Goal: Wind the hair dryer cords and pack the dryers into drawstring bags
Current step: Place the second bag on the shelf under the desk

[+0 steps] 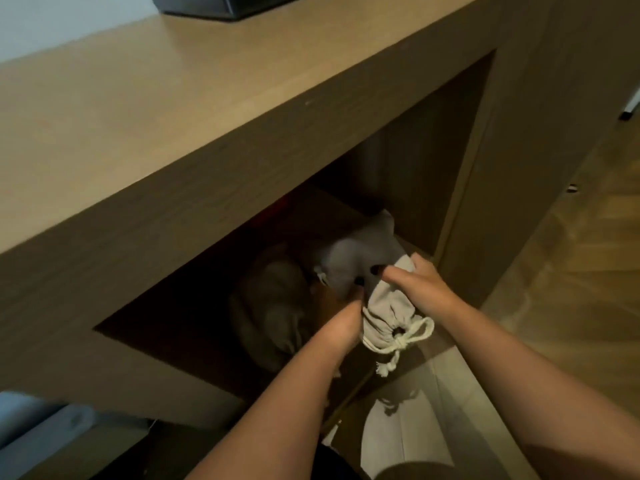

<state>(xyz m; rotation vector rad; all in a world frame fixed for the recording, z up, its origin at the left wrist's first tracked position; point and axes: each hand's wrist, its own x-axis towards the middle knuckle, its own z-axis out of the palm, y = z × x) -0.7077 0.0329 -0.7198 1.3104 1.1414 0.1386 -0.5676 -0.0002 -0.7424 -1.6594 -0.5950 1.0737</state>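
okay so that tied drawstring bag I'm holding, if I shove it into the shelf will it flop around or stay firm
The bag is wrinkled cloth, so its skin will probably give, but it bulges as if filled and likely holds its shape. Both the left hand and right hand grip it, hinting at some weight. Its cord dangles loose and may snag.

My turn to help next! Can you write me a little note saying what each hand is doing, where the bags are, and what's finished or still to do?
Left hand: grips the near side of the light grey cloth drawstring bag.
Right hand: grips the same bag from the other side.
The bag is at the mouth of the wooden cabinet opening, its cream cord already tied shut.
A second darker grey cloth bag lies deeper in the shadowed opening.
Done: this bag looks filled and closed, though its contents are hidden.
Left: probably set it inside; any further dryers cannot be seen.
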